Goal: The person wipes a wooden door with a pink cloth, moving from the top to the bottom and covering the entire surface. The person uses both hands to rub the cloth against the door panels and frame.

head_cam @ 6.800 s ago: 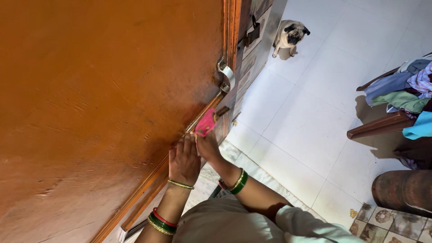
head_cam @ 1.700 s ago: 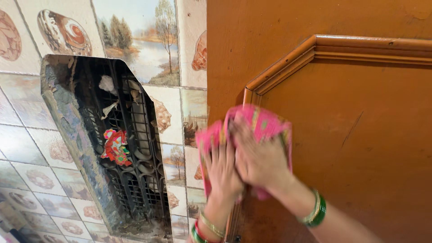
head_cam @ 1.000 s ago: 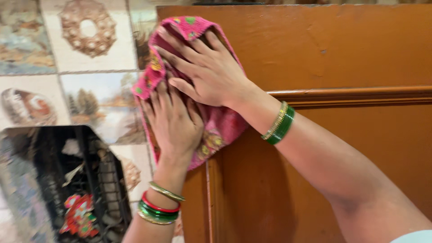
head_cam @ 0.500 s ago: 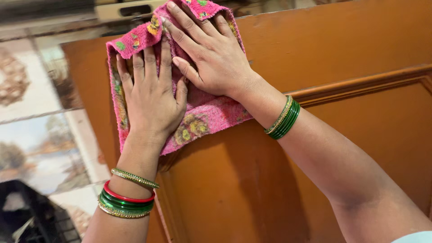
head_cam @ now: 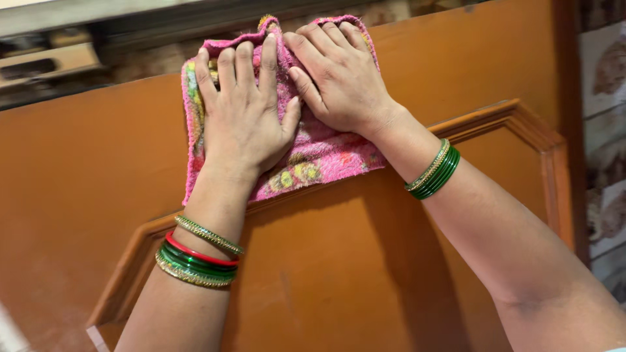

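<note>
A pink flowered cloth (head_cam: 326, 156) is pressed flat against the top part of an orange-brown wooden door (head_cam: 85, 169). My left hand (head_cam: 244, 117) lies flat on the cloth's left half, fingers pointing up. My right hand (head_cam: 342, 75) presses the cloth's right half beside it, fingers angled up and to the left. Both wrists carry green and gold bangles. The cloth reaches the door's upper edge and covers part of the raised panel moulding (head_cam: 521, 117).
A pale door frame (head_cam: 78, 19) runs along the top edge of the view. Picture tiles (head_cam: 603, 143) on the wall show at the far right. The door's raised moulding frames the panel under my arms.
Both hands have slid the cloth along the door's top edge, away from the tiled wall side. The view has shifted so that the wall tiles now show on the right.
</note>
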